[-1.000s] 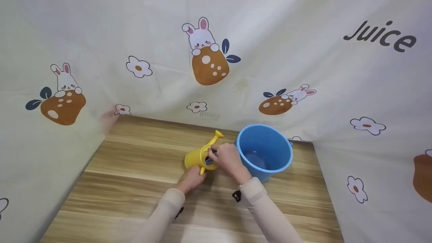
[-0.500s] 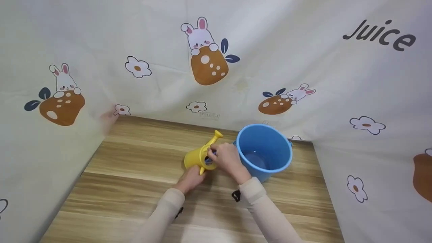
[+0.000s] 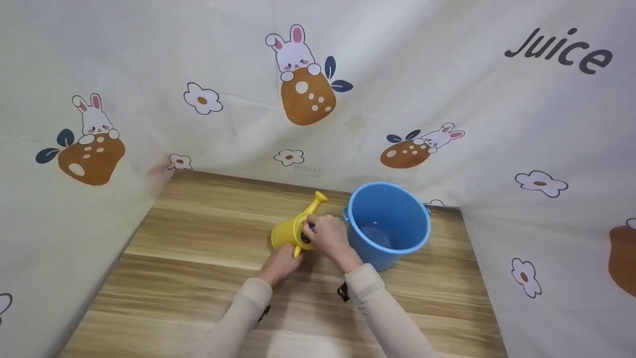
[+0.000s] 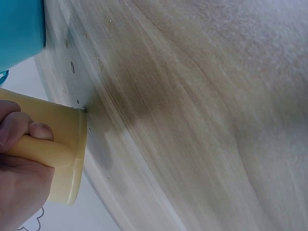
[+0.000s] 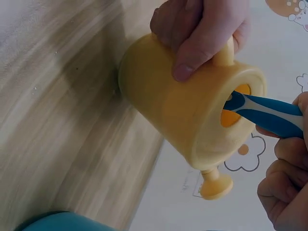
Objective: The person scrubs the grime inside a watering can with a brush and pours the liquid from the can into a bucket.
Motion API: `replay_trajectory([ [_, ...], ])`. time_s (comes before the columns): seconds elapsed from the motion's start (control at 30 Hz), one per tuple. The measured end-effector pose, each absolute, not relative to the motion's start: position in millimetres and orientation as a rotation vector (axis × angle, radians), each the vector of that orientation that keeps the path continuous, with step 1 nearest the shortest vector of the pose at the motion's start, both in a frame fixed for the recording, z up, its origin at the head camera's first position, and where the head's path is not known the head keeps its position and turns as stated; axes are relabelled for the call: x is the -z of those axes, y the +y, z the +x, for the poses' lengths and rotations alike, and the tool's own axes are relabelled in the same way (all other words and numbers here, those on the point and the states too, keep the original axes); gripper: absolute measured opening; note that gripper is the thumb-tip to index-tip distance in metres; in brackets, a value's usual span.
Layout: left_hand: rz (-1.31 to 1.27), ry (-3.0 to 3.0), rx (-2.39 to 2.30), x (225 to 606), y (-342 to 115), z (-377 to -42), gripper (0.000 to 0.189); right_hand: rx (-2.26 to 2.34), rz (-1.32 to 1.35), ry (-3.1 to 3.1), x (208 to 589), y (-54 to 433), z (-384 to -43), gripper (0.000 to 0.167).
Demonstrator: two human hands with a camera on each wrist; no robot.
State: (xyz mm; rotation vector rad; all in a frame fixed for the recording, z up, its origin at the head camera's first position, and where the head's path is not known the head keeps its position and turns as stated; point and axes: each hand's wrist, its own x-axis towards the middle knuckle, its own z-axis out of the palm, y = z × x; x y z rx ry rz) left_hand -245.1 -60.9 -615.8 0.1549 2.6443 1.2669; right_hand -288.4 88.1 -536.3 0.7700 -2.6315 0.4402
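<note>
A yellow watering can [image 3: 285,234] is tipped over on its side in the head view, its open top facing right. My left hand [image 3: 281,262] grips the can's handle [image 4: 36,150], with the fingers wrapped round it. In the right wrist view my right hand [image 5: 288,180] holds a toothbrush-like tool with a blue-and-white handle [image 5: 272,114]. Its front end reaches through the round opening in the can's top, and the head is hidden inside. The can's spout [image 3: 316,201] points up and away toward the back wall.
A light blue bucket [image 3: 365,253] stands just right of my right hand, near the back. Patterned cloth walls [image 3: 223,134] enclose the wood-grain surface [image 3: 189,293] at the back and both sides. Small drops [image 4: 72,67] lie on the surface near the bucket.
My right hand and forearm have shifted slightly left and toward me, with the handle still gripped at the can's opening. The left hand and the can have hardly moved.
</note>
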Motion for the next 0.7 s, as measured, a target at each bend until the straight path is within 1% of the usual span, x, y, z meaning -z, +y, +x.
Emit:
replay_trajectory([
  [0.13, 0.145, 2.648, -1.277, 615.4, -60.7, -245.5, 0.017, -0.498, 0.741, -2.632, 538.4, 89.7, -289.9, 0.029],
  [0.33, 0.129, 2.613, -1.278, 614.2, -60.5, -246.4, 0.01, -0.505, 0.75, -2.65, 538.0, 91.9, -290.2, 0.031],
  [0.7, 0.13, 2.62, -1.279, 613.7, -61.1, -245.8, 0.012, -0.518, 0.785, -2.722, 524.3, 96.4, -289.4, 0.032],
])
